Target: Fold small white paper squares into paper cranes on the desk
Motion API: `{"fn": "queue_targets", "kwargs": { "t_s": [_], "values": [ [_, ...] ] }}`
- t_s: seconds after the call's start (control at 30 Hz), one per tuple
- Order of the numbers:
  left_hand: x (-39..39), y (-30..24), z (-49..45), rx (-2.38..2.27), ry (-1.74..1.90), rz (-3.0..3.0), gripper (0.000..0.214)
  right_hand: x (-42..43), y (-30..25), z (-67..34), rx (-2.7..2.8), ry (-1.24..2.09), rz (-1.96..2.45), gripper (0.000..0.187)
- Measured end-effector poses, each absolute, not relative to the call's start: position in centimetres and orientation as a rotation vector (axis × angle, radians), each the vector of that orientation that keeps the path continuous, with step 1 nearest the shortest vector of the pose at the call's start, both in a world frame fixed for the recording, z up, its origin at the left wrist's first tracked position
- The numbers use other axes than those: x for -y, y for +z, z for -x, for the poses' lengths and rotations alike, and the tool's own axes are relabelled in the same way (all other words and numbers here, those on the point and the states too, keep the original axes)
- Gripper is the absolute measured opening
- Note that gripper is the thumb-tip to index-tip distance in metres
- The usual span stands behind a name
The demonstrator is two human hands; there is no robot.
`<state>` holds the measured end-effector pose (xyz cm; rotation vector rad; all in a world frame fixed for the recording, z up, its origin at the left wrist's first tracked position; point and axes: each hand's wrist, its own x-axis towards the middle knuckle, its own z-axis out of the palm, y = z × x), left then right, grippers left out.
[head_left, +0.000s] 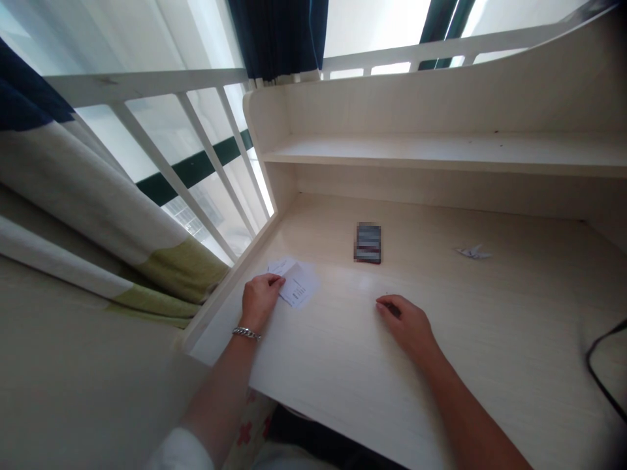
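Observation:
My left hand (259,298), with a metal bracelet at the wrist, rests at the left side of the pale wooden desk (465,339). Its fingers are curled and pinch the near edge of a small white printed paper slip (298,284); a second slip (281,266) lies just behind it. My right hand (406,323) lies on the desk near the middle, knuckles up, fingers curled under, with nothing visible in it. A dark phone (368,243) lies flat beyond both hands.
A small folded white paper shape (473,252) sits at the right back of the desk. A shelf (441,153) runs above the desk's rear. A black cable (600,365) loops at the right edge. White window bars (196,170) and curtains (88,196) stand at left.

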<state>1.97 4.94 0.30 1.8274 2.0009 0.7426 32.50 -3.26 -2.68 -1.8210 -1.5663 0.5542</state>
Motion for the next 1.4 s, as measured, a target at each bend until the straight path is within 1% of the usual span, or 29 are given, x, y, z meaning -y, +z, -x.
{"fn": "queue_targets", "kwargs": {
  "t_s": [0.17,0.3,0.37,0.47,0.53,0.6,0.7,0.8,0.93,1.1,1.4],
  "values": [
    [-5.1,1.3,-1.6,-1.896,0.803,-1.765,0.031,3.1,-3.0,-32.7,1.564,0.571,1.792,0.025],
    [-5.5,2.9,-3.1,-1.617,0.755,-1.726,0.033,3.1,-2.6,-32.7,1.473,0.617,1.761,0.026],
    [-5.6,3.5,-4.9,-1.461,0.694,-1.722,0.033,3.2,-2.0,-32.5,1.372,0.739,1.682,0.03],
    [-5.7,3.6,-8.7,-1.163,0.608,-1.676,0.031,3.4,-1.3,-32.2,1.193,1.034,1.473,0.036],
    [-5.6,3.2,-11.4,-1.057,0.568,-1.634,0.03,3.6,-1.2,-32.2,1.122,1.185,1.374,0.034],
    [-5.6,2.5,-13.6,-0.991,0.562,-1.578,0.029,3.6,-1.3,-32.6,1.04,1.267,1.329,0.028],
    [-5.5,1.2,-15.8,-0.977,0.655,-1.435,0.032,3.5,-1.7,-33.6,0.951,1.257,1.353,0.023],
    [-5.5,0.1,-16.4,-0.947,0.76,-1.24,0.036,3.3,-1.9,-34.6,0.889,1.214,1.394,0.023],
    [-5.2,-0.7,-15.9,-0.884,0.721,-1.093,0.036,3.0,-2.1,-35.4,0.853,1.194,1.426,0.025],
    [-5.0,-1.2,-15.7,-0.885,0.607,-1.191,0.034,2.9,-2.3,-35.6,0.853,1.164,1.476,0.03],
    [-5.0,-1.3,-16.1,-0.935,0.588,-1.363,0.028,3.1,-1.7,-36.1,0.878,1.189,1.487,0.028]
  ]
}}
